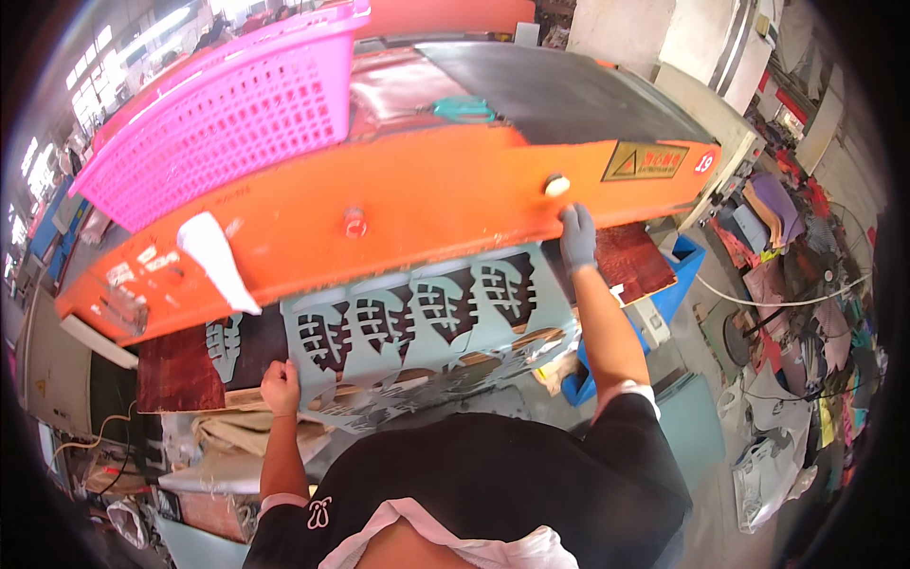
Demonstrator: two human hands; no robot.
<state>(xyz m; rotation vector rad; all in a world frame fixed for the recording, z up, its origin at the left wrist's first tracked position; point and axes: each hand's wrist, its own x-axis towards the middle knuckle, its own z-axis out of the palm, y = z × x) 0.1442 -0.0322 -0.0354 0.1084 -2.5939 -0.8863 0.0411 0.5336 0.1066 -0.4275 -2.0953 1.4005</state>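
A light grey-blue sheet (384,365) with rows of cut-out shapes lies across the bed of an orange press (445,185) and droops over its front edge. My left hand (280,387), bare and closed, is at the sheet's left edge and appears to pinch it. A loose cut piece (224,349) rests on the dark bed to the left. My right hand (577,237), in a grey glove, is a fist close to the orange front panel. Just above it is a pale round button (556,185). Nothing shows in that fist, though its inner side is hidden.
On the press's left top stands a pink perforated basket (227,123). A teal item (464,109) lies behind the panel. A red button (354,223) and a hanging white cloth (216,258) are on the front. Coloured scraps (773,275) heap on the right, beyond a blue bin (684,261).
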